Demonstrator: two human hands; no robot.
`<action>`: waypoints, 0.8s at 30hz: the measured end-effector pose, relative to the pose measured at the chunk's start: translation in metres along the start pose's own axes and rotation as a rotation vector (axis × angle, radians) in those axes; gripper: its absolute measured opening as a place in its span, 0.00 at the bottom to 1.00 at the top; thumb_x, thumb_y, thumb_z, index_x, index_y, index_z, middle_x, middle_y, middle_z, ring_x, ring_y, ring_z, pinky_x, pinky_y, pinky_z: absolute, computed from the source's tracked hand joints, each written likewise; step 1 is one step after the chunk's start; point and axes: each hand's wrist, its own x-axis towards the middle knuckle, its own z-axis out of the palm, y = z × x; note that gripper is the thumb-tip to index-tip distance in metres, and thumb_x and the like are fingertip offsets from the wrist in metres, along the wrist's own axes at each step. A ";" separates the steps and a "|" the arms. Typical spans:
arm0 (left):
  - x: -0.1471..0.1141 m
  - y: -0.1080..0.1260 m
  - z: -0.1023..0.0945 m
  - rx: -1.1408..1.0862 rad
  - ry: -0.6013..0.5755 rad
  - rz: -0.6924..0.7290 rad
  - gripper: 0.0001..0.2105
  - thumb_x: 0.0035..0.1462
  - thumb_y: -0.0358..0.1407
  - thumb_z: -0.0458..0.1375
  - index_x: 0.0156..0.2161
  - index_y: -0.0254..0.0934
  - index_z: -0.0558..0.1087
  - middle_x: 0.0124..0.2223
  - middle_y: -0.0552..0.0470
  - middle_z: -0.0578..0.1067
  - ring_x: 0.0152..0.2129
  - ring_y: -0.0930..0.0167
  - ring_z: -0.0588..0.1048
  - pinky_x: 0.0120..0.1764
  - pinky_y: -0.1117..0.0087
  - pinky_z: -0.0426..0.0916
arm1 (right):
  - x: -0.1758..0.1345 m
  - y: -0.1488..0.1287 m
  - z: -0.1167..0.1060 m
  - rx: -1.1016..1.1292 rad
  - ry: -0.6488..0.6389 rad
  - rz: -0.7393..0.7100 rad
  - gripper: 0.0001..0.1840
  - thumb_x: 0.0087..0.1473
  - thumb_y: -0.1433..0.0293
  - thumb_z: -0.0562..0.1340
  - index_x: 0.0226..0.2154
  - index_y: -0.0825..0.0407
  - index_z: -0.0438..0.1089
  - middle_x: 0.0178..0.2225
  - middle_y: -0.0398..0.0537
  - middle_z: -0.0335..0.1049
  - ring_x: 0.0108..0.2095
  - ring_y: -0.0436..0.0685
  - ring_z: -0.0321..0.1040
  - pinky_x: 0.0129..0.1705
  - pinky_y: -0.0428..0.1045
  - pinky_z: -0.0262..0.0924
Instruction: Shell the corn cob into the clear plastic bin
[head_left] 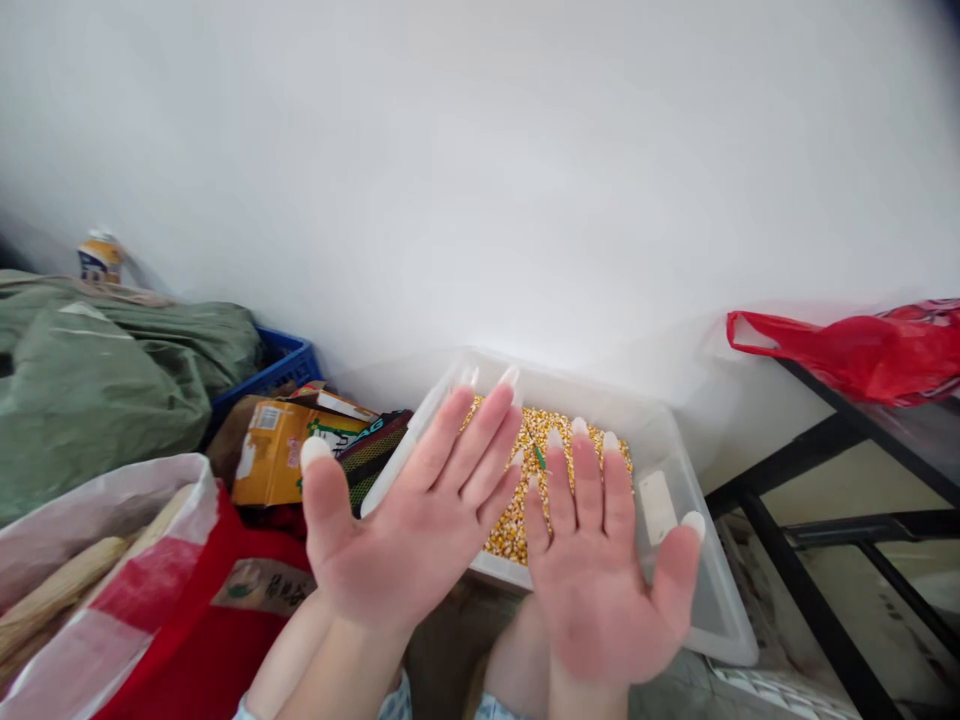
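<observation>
My left hand (pixel 409 510) and my right hand (pixel 604 570) are raised side by side, palms toward the camera, fingers spread, long pale nails showing. Neither hand holds anything. Behind and below them sits a clear plastic bin (pixel 675 470) against the white wall, its bottom covered with loose yellow corn kernels (pixel 517 500). The fingers hide part of the kernels. My knees show under the wrists at the bottom edge.
At the left, a woven sack (pixel 97 560) holds dried corn cobs (pixel 60 590), with a red bag beneath. Behind lie an orange carton (pixel 289 450), a blue crate (pixel 281 365) and green cloth (pixel 97 380). A red plastic bag (pixel 862 350) rests on a black-framed table (pixel 810 580) at right.
</observation>
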 end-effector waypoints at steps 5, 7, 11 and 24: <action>-0.006 -0.002 -0.001 0.037 -0.029 -0.019 0.42 0.47 0.62 0.19 0.63 0.48 0.46 0.65 0.64 0.44 0.62 0.68 0.33 0.60 0.64 0.43 | -0.011 0.001 0.002 0.019 -0.008 0.005 0.33 0.52 0.44 0.43 0.52 0.41 0.62 0.54 0.45 0.61 0.59 0.56 0.49 0.58 0.60 0.47; -0.006 -0.002 -0.001 0.033 -0.044 -0.027 0.42 0.47 0.62 0.18 0.63 0.49 0.47 0.65 0.63 0.44 0.62 0.68 0.34 0.60 0.63 0.43 | -0.013 0.001 0.002 0.014 -0.006 0.033 0.33 0.51 0.43 0.44 0.52 0.40 0.63 0.55 0.44 0.60 0.59 0.57 0.49 0.58 0.61 0.46; -0.005 -0.004 0.002 0.010 -0.068 -0.034 0.42 0.47 0.61 0.17 0.62 0.49 0.48 0.64 0.63 0.45 0.62 0.68 0.36 0.60 0.63 0.44 | -0.013 0.000 0.003 0.037 -0.047 0.057 0.34 0.51 0.42 0.43 0.52 0.41 0.63 0.55 0.45 0.60 0.58 0.57 0.51 0.57 0.61 0.48; -0.010 -0.012 -0.001 0.020 -0.040 -0.050 0.41 0.46 0.62 0.18 0.63 0.50 0.44 0.65 0.66 0.43 0.62 0.69 0.33 0.61 0.63 0.41 | -0.011 -0.007 0.003 0.082 -0.107 0.077 0.36 0.51 0.42 0.41 0.53 0.43 0.62 0.56 0.46 0.58 0.59 0.56 0.49 0.58 0.59 0.48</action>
